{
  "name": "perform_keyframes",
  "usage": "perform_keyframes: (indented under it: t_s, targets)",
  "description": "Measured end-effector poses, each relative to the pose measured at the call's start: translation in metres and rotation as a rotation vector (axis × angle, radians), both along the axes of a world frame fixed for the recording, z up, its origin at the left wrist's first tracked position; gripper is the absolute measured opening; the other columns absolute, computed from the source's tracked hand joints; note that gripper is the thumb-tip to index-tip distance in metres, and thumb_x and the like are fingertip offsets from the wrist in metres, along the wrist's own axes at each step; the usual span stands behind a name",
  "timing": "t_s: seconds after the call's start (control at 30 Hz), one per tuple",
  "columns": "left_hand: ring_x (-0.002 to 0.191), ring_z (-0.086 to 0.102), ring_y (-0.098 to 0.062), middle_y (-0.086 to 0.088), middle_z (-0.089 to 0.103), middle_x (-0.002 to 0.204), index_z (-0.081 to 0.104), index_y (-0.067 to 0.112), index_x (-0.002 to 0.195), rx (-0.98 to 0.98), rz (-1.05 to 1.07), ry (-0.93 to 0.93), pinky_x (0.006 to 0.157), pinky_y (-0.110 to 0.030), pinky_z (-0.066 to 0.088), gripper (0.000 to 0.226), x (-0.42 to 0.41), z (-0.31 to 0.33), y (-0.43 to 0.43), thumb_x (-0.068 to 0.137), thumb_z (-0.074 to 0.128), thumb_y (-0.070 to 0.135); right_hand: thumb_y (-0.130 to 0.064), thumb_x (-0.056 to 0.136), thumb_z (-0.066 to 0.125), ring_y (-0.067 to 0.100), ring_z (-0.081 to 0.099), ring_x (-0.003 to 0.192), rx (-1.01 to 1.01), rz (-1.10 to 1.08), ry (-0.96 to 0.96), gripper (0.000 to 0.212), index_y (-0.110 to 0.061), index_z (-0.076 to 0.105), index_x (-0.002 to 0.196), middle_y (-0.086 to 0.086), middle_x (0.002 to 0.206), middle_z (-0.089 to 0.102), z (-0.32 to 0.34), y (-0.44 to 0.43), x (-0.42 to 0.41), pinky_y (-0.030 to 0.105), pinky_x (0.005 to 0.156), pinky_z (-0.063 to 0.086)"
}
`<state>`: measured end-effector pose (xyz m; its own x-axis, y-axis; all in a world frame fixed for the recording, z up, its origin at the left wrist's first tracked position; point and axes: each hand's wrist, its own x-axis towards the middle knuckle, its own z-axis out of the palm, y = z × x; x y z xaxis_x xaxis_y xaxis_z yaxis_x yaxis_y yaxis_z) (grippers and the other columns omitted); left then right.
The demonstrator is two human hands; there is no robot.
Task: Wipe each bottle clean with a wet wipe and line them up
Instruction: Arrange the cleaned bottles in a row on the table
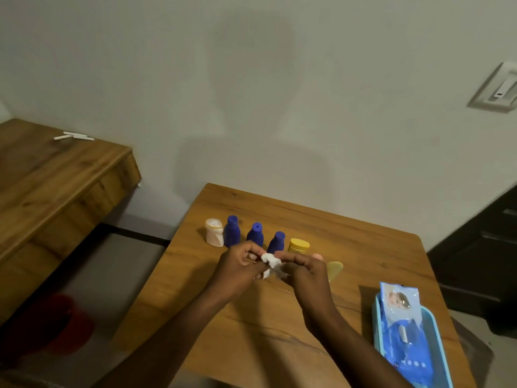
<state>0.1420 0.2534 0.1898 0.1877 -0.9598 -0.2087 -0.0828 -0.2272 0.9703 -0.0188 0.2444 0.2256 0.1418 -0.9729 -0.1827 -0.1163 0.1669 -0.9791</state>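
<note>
Pinching a crumpled wipe (270,264) between left hand (237,268) and right hand (306,274), close before the bottles (255,235), perhaps risking toppling the row with a knuckle.

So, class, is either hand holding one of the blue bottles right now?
No, the left hand and the right hand both pinch a white wipe, and the three blue bottles stand on the table behind them.

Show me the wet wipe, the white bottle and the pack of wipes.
wet wipe (270,261), head view, crumpled middle.
white bottle (214,237), head view, its body.
pack of wipes (411,349), head view, blue front.
</note>
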Motion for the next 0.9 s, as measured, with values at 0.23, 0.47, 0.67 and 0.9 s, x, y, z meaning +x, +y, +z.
perform_keyframes:
  t_s: [0.23, 0.47, 0.67, 0.9]
  targets:
    - [0.095, 0.077, -0.021, -0.004, 0.078, 0.097, 0.076, 0.017, 0.097, 0.015, 0.012, -0.030, 0.081, -0.041, 0.066, 0.014, 0.005, 0.013, 0.023, 0.087, 0.084, 0.012, 0.001, 0.093, 0.065, 0.015, 0.073, 0.088, -0.020, 0.049, -0.005, 0.022, -0.016, 0.078, 0.096, -0.002, 0.090, 0.079, 0.010, 0.020, 0.004, 0.032, 0.079, 0.062]
    - [0.089, 0.075, -0.014, 0.002, 0.078, 0.093, 0.074, 0.017, 0.096, 0.020, 0.060, -0.027, 0.074, -0.031, 0.064, 0.015, 0.003, 0.018, 0.024, 0.089, 0.080, 0.005, -0.002, 0.087, 0.075, 0.016, 0.073, 0.084, -0.038, 0.082, 0.005, 0.014, -0.013, 0.076, 0.096, 0.001, 0.088, 0.078, 0.006, 0.006, 0.007, 0.032, 0.075, 0.062]
    - [0.097, 0.077, -0.019, 0.000, 0.080, 0.095, 0.077, 0.018, 0.098, 0.082, 0.069, 0.057, 0.085, -0.041, 0.065, 0.025, 0.010, 0.007, 0.020, 0.091, 0.071, -0.006, -0.008, 0.085, 0.078, 0.014, 0.072, 0.082, -0.041, 0.088, 0.042, 0.011, -0.016, 0.076, 0.093, -0.002, 0.086, 0.077, -0.009, -0.001, 0.017, 0.033, 0.077, 0.062]
    - [0.098, 0.076, -0.013, 0.002, 0.080, 0.101, 0.076, 0.018, 0.110, 0.120, -0.031, 0.060, 0.081, -0.032, 0.064, 0.016, 0.024, -0.020, 0.012, 0.094, 0.077, 0.014, 0.004, 0.088, 0.061, 0.017, 0.070, 0.078, -0.040, 0.041, 0.139, 0.025, -0.016, 0.075, 0.091, 0.002, 0.083, 0.075, -0.044, -0.009, 0.030, 0.032, 0.068, 0.056]
